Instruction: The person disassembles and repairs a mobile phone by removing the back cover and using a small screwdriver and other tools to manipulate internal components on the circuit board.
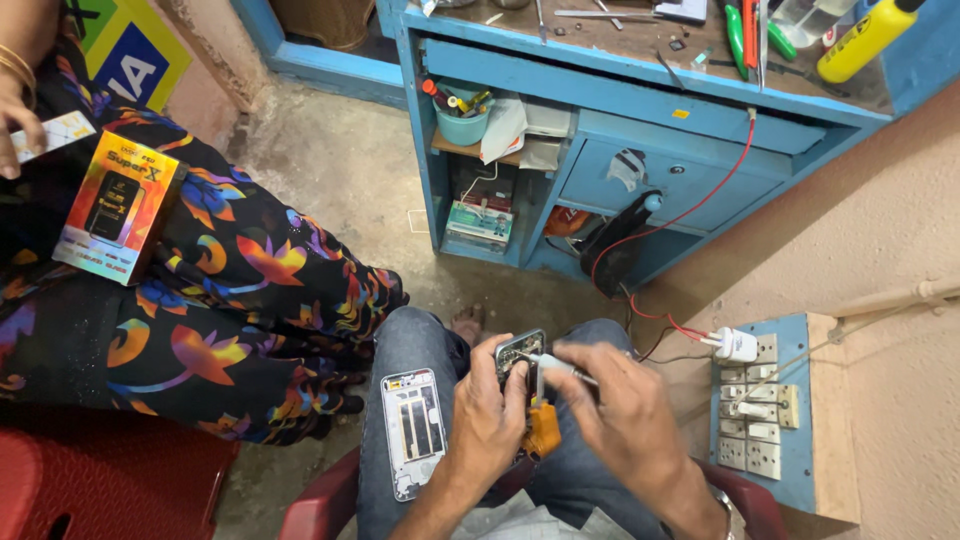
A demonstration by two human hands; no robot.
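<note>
A blue workbench (pixel 640 95) stands at the far side; a neighbour in a flowered dress (pixel 230 270) sits to the left. On the near left thigh lies an opened phone frame (pixel 413 432). Over the lap, the left hand (pixel 487 420) has its fingers clenched round a small circuit board (pixel 519 354); it looks light, stiff and fragile, best pinched by its edges. The right hand (pixel 620 410) grips a thin screwdriver (pixel 562 368) touching the board.

Blue desk (pixel 640 95) – red wire (pixel 700 205), yellow bottle (pixel 860 40). Black dress (pixel 230 290) with orange, blue and yellow leaves; blue jeans (pixel 420 340) – a maroon chair (pixel 320 505).
</note>
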